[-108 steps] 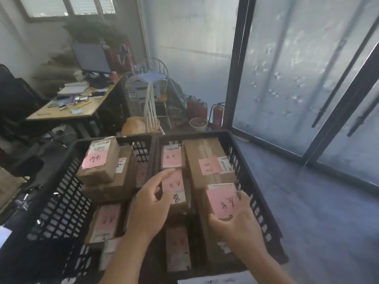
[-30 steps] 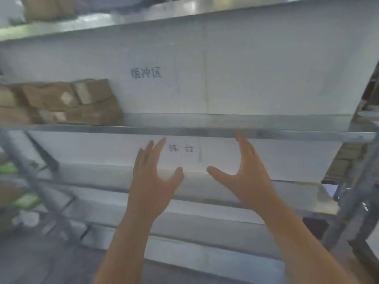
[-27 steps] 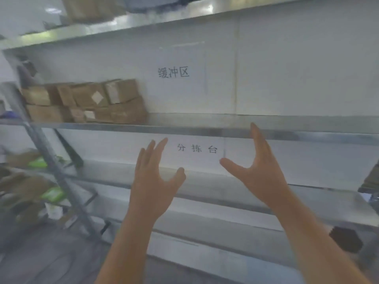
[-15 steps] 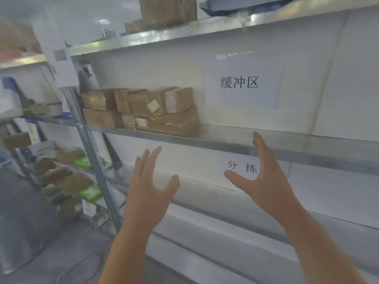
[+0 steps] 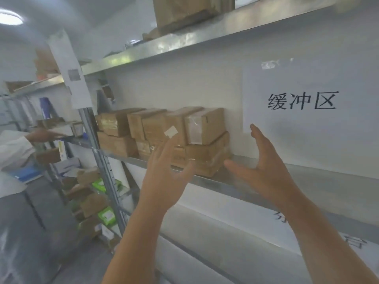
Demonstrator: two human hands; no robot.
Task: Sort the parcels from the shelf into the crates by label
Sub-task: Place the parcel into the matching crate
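From the head camera, both bare forearms reach up toward a metal shelf [image 5: 256, 182] that runs from lower right up toward the left. The left hand [image 5: 164, 177] is raised with its back to the camera, fingers straight and spread a little, thumb out to the right; it holds nothing. The right hand [image 5: 264, 169] is raised beside it, palm turned toward the left, fingers straight and together, thumb stretched out toward the left hand; it too holds nothing. The two hands stand apart, with a gap between the thumbs.

The parcels [image 5: 164, 134], brown cardboard boxes, sit on this shelf in two layers, stacked against the white back wall. The stack's long axis runs along the shelf, from the upright post [image 5: 98, 160] at the left to its right end, just behind and between the raised hands. The rightmost upper box [image 5: 205, 125] shows a taped end face toward the camera, and its length points back toward the wall. The left hand's fingertips overlap the front of the stack in view; whether they touch it cannot be told.

A white paper sign [image 5: 301, 103] with three black characters hangs on the wall right of the stack, above the right hand. A higher shelf [image 5: 184, 39] carries another brown box [image 5: 184, 11]. At far left, another person's sleeve [image 5: 12, 146] and hand reach to a neighbouring rack that holds more boxes.
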